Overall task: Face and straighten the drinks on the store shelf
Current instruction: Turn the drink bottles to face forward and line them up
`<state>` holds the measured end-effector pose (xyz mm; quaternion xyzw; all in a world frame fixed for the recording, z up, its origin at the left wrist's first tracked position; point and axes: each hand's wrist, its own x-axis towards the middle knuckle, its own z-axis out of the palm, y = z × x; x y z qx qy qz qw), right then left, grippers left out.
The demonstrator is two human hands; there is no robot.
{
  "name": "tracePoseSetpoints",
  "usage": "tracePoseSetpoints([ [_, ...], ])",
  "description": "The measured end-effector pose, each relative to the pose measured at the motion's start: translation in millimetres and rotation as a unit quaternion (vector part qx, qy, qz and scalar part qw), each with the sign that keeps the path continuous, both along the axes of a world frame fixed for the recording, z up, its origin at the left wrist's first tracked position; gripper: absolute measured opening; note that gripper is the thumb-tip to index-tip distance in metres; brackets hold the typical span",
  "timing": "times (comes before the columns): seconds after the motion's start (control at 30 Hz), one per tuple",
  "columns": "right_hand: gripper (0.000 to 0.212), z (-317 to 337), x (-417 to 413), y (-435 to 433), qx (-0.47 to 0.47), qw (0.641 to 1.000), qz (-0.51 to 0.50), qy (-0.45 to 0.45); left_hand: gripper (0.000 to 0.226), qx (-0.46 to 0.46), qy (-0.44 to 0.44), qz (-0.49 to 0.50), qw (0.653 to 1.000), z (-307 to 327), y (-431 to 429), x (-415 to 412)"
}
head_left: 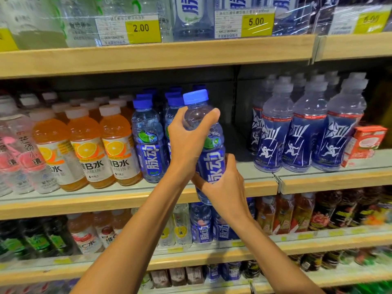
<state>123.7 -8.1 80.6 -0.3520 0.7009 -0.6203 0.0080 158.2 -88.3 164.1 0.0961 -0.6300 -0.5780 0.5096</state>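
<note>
**Holding Bottle Clear of Shelf: Placement Risks Noted**

At inspection, one blue-capped bottle (212,158) was off the shelf, held upright in front of the middle shelf's wooden lip (254,185), with its base hanging below that lip. The left hand (186,143) was curled round the clear shoulder under the cap. The right hand (222,187) was wrapped round the lower body, partly covering the label. The label faced outward.

Matching blue-capped bottles (148,145) stood in rows just left of the held one. An open stretch of shelf lay to their right, before the dark-labelled bottles (305,134).

Risks, as judged:

- The base sat lower than the lip. Pushing the bottle in without lifting it first would likely strike the edge and jar the grip.
- The neighbouring blue-capped bottles stood close. A careless entry could knock the front one and tip those behind it.
- The right hand covered part of the label, so a twist on release might leave the face turned off-front.
- The orange drinks (118,149) touched the blue row, so a sideways shove could disturb them.
- A red carton (364,143) leaned against the far-right bottles, looked misplaced, and remained to be dealt with.
</note>
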Motion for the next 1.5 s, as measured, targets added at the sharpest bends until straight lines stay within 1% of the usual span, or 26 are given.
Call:
tracePoseSetpoints([
  [0.07, 0.058, -0.6, -4.1, 5.0, -0.014, 0.998, 0.061, -0.033, 0.015, 0.007, -0.009, -0.022, 1.000, 1.5, -4.5, 1.1],
  [0.13, 0.057, -0.3, -12.0, 11.6, -0.031, 0.983, 0.156, -0.090, 0.011, 0.029, -0.021, -0.056, 0.998, 2.6, -8.7, 3.2],
  [0.17, 0.059, 1.3, -16.5, 15.3, -0.032, 0.970, 0.206, -0.124, 0.011, 0.051, -0.029, -0.084, 0.995, 3.1, -11.1, 4.4],
  [0.23, 0.068, 4.7, -25.8, 22.9, -0.026, 0.934, 0.302, -0.190, 0.024, 0.105, -0.047, -0.178, 0.977, 2.9, -17.2, 6.6],
  [0.3, 0.082, 7.7, -31.1, 29.0, -0.015, 0.887, 0.388, -0.250, 0.041, 0.156, -0.045, -0.310, 0.937, 3.0, -22.0, 8.8],
  [0.37, 0.099, 8.8, -32.9, 29.2, 0.005, 0.853, 0.420, -0.310, 0.053, 0.177, -0.013, -0.438, 0.882, 3.6, -24.7, 8.1],
  [0.4, 0.103, 9.1, -32.9, 28.2, 0.011, 0.840, 0.433, -0.326, 0.057, 0.180, 0.002, -0.490, 0.853, 3.8, -25.8, 6.7],
  [0.43, 0.100, 10.0, -31.6, 26.6, 0.007, 0.828, 0.460, -0.320, 0.059, 0.182, 0.013, -0.529, 0.829, 4.3, -26.3, 5.0],
  [0.5, 0.083, 13.6, -26.1, 22.5, -0.005, 0.819, 0.501, -0.280, 0.059, 0.183, 0.023, -0.570, 0.801, 3.6, -27.1, 2.1],
  [0.53, 0.083, 15.1, -23.2, 20.9, -0.002, 0.826, 0.497, -0.267, 0.059, 0.182, 0.022, -0.578, 0.795, 2.7, -27.6, 1.3],
  [0.57, 0.088, 15.9, -20.6, 19.5, 0.005, 0.837, 0.482, -0.258, 0.060, 0.178, 0.020, -0.580, 0.795, 1.1, -28.4, 1.0],
  [0.63, 0.093, 14.5, -18.9, 18.5, 0.013, 0.861, 0.448, -0.240, 0.063, 0.167, 0.016, -0.567, 0.807, -1.5, -30.6, 0.6],
  [0.67, 0.086, 13.5, -19.6, 19.1, 0.011, 0.871, 0.436, -0.227, 0.064, 0.160, 0.011, -0.552, 0.818, -2.1, -31.6, 0.8],
  [0.77, 0.044, 12.4, -22.9, 23.7, 0.001, 0.899, 0.396, -0.189, 0.071, 0.129, -0.022, -0.498, 0.857, -1.7, -34.5, 2.4],
  [0.8, 0.035, 12.9, -23.8, 24.8, 0.000, 0.913, 0.372, -0.168, 0.073, 0.117, -0.037, -0.475, 0.872, -2.0, -36.0, 3.1],
  [0.83, 0.032, 13.3, -24.5, 25.1, -0.002, 0.928, 0.344, -0.145, 0.072, 0.104, -0.052, -0.447, 0.887, -2.7, -37.6, 3.8],
  [0.9, 0.035, 11.8, -26.2, 24.1, -0.007, 0.956, 0.275, -0.103, 0.061, 0.089, -0.087, -0.373, 0.919, -6.5, -39.1, 5.1],
  [0.97, 0.045, 7.8, -29.3, 22.1, -0.003, 0.978, 0.195, -0.072, 0.048, 0.086, -0.122, -0.282, 0.948, -15.0, -39.0, 3.2],
  [1.07, 0.054, 1.2, -37.2, 20.6, 0.013, 0.996, 0.083, -0.034, 0.023, 0.055, -0.114, -0.153, 0.980, -33.4, -36.7, 2.1],
  [1.13, 0.056, -2.4, -43.4, 19.7, 0.018, 0.999, 0.032, -0.012, 0.020, -0.042, -0.104, -0.073, 0.991, -50.9, -36.9, 5.3],
  [1.17, 0.057, -3.7, -46.1, 19.1, 0.015, 1.000, 0.017, -0.009, 0.019, -0.108, -0.112, -0.033, 0.987, -61.2, -37.5, 7.4],
  [1.23, 0.058, -7.1, -51.4, 18.4, 0.008, 1.000, -0.005, -0.012, 0.021, -0.250, -0.142, 0.045, 0.957, -81.0, -39.0, 12.1],
  [1.3, 0.058, -11.3, -56.3, 16.6, 0.002, 0.999, -0.028, -0.016, 0.026, -0.389, -0.167, 0.084, 0.902, -97.8, -40.5, 14.8],
  [1.37, 0.058, -15.6, -60.1, 13.2, -0.008, 0.999, -0.049, -0.022, 0.033, -0.528, -0.192, 0.102, 0.821, -111.6, -43.4, 14.3],
  [1.43, 0.057, -18.5, -63.2, 8.9, -0.016, 0.997, -0.071, -0.021, 0.034, -0.636, -0.200, 0.112, 0.736, -122.7, -49.5, 10.2],
  [1.5, 0.055, -20.1, -65.2, 4.6, -0.019, 0.996, -0.086, -0.011, 0.035, -0.696, -0.208, 0.099, 0.680, -130.6, -56.3, 5.5],
])
